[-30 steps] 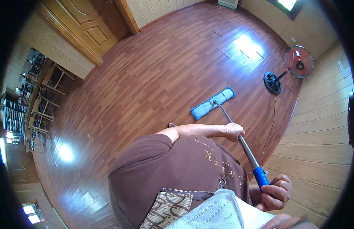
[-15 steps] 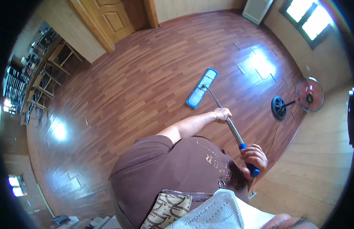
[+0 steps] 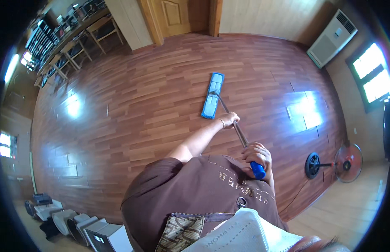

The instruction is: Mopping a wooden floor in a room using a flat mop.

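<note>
A flat mop with a long metal pole [image 3: 241, 135] slants from in front of my chest out to the floor. Its rectangular head [image 3: 213, 95], pale blue with a brighter blue fringe, lies flat on the wood-look floor [image 3: 161, 80]. My left hand [image 3: 229, 119] is closed around the middle of the pole, the arm stretched forward. Close to my chest on the right, my right hand [image 3: 258, 156] wraps the upper end of the pole, with the blue grip [image 3: 257, 170] sticking out below the fingers.
A floor fan [image 3: 347, 163] with a round black base stands at the right, its cord trailing on the floor. A white air-conditioner cabinet [image 3: 333, 38] is at the far right. Wooden chairs [image 3: 75, 51] line a cluttered desk at the far left. Several boxes and bins [image 3: 83, 224] stand lower left.
My view has turned toward the right, so the room's furnishings sit differently in the picture. The mop head now points more straight ahead, and my right hand is closer to my left. Both hands keep hold.
</note>
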